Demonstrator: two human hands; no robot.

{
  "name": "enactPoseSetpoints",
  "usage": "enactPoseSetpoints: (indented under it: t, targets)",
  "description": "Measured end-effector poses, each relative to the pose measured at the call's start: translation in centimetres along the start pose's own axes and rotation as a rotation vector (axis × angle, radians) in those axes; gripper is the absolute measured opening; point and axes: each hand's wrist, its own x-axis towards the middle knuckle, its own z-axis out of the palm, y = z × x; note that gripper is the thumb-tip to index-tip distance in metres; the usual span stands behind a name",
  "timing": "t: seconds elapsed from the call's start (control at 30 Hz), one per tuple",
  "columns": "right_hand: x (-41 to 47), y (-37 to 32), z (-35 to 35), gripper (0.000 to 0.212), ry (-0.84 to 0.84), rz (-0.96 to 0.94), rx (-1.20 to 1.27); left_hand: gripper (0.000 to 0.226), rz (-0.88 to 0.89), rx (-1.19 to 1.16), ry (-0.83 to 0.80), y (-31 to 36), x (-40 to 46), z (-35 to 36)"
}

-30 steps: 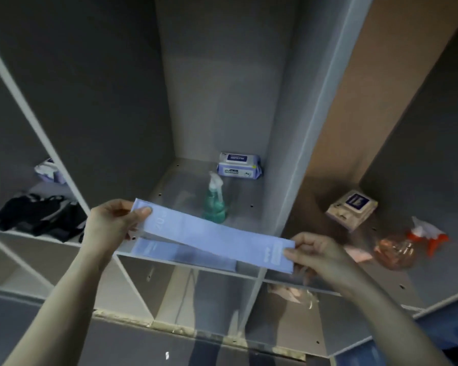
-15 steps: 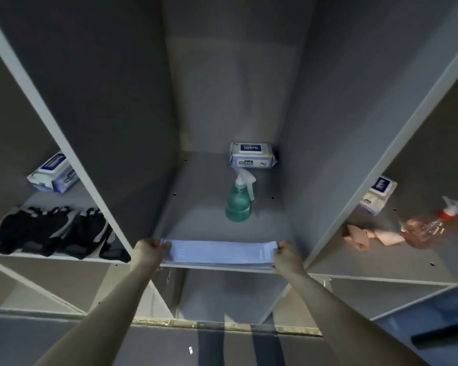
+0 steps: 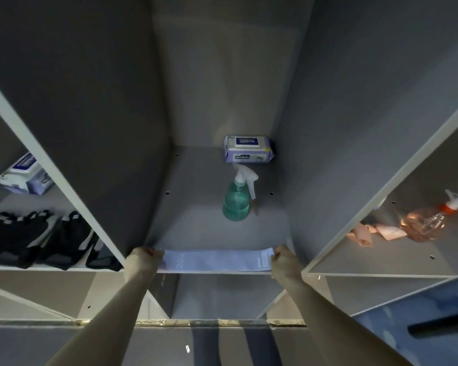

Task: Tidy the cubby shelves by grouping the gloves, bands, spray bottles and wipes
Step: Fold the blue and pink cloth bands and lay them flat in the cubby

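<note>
A pale blue band (image 3: 217, 261) lies flat along the front edge of the middle cubby's shelf (image 3: 196, 228). My left hand (image 3: 142, 260) pinches its left end and my right hand (image 3: 283, 261) pinches its right end. Deeper in the same cubby a green spray bottle (image 3: 236, 202) stands upright, with a pack of wipes (image 3: 247, 149) against the back wall. In the left cubby lie black gloves (image 3: 50, 241) and another wipes pack (image 3: 24, 175). The right cubby holds a pink band (image 3: 376, 232) and an orange spray bottle (image 3: 426, 223) on its side.
White dividers (image 3: 50, 165) separate the cubbies. Lower cubbies (image 3: 222, 294) open beneath the shelf. A blue surface (image 3: 421, 320) shows at the lower right.
The band came down from in front of the shelf onto the middle cubby's front edge, and my hands drew it straight. My view shifted left and centred on that cubby.
</note>
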Motion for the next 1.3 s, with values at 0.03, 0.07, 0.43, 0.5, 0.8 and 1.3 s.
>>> enactPoseSetpoints:
  t: [0.03, 0.07, 0.43, 0.5, 0.8, 1.3]
  targets:
    - [-0.1, -0.1, 0.1, 0.008, 0.005, 0.002, 0.008, 0.036, 0.006, 0.015, 0.011, 0.1, 0.0, 0.1]
    - [-0.1, 0.0, 0.1, 0.008, 0.013, 0.002, 0.014, 0.035, 0.012, 0.028, 0.024, 0.1, -0.1, 0.1]
    - [-0.3, 0.1, 1.5, 0.02, 0.1, 0.01, -0.099, 0.034, 0.023, 0.101, 0.103, -0.5, -0.4, 1.4]
    - [-0.6, 0.0, 1.6, 0.027, 0.137, 0.018, -0.107, 0.033, 0.042, 0.145, 0.106, -0.1, -0.8, 1.4]
    - [-5.5, 1.7, -2.9, 0.017, 0.044, -0.112, 0.056, 0.022, 0.682, 0.068, 0.058, 6.3, -10.0, 1.1]
    - [-1.5, 14.7, -19.9, 0.021, 0.237, -0.399, 0.12, 0.016, 0.805, -0.32, -0.471, 16.7, -28.3, 12.7]
